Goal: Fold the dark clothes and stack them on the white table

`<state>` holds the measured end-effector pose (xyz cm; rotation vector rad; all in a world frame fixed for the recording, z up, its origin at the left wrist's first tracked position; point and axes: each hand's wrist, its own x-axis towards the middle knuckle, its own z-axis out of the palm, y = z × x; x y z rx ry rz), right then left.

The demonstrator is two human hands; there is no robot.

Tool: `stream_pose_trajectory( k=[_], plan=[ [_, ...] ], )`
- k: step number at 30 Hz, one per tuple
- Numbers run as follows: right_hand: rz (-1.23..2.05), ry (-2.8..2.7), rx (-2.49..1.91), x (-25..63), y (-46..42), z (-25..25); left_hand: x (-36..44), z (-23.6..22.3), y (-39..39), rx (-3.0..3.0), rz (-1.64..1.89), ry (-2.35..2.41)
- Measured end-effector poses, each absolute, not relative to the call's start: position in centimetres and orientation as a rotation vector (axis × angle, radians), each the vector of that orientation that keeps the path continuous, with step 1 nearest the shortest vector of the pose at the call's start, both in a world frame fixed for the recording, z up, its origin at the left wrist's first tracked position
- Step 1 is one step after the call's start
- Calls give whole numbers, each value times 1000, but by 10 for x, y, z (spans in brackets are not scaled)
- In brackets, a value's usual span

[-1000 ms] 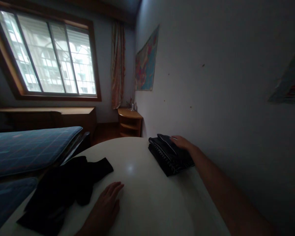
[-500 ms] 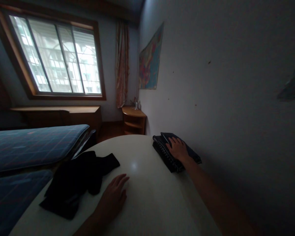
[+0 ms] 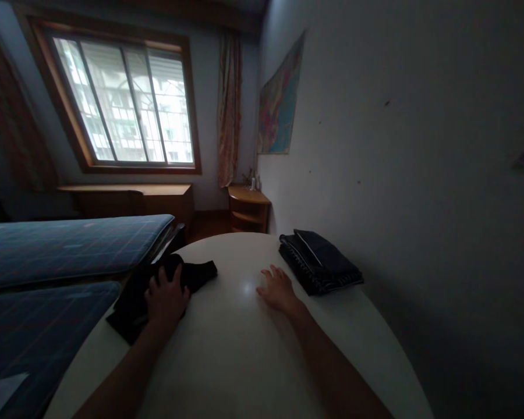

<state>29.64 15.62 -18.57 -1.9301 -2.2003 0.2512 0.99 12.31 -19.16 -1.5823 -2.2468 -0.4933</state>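
A black garment [image 3: 131,302] lies crumpled at the left of the pale round table [image 3: 236,361], one narrow part stretched to the right. My left hand [image 3: 168,297] is over it with fingers spread; whether it presses on the cloth I cannot tell. My right hand [image 3: 277,288] is above the middle of the table, its fingers apart and holding nothing. To the right of that hand sits a stack of folded dark clothes [image 3: 321,262] with pale stitched edges, close to the wall.
Left of the table are mattresses with blue plaid covers [image 3: 70,250]. A wooden desk [image 3: 166,198] stands under the window, and a corner shelf [image 3: 248,198] is at the back. The white wall [image 3: 397,203] runs along the right, with a map [image 3: 282,99] on it.
My right hand has left the folded stack and moved left over the table. My left hand has moved forward and left onto the black garment. The view has turned slightly left.
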Motion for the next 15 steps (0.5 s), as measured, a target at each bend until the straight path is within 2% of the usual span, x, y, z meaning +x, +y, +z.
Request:
stream_pose_trajectory(
  k=[2,5,13,15],
  plan=[
    [372,-2223,-1913,289,156,-184,4,-183,127,-1640,-407,-2332],
    [436,-2269,-1789,280,153,-182,3,-170,133,-1778,-455,-2417],
    [725,-2366,-1546,279,144,-162,49,-159,150,-2273,-867,-2313],
    [679,-2397,-1516,283,142,-152,63,-154,152,-2421,-1114,-2256]
  ],
)
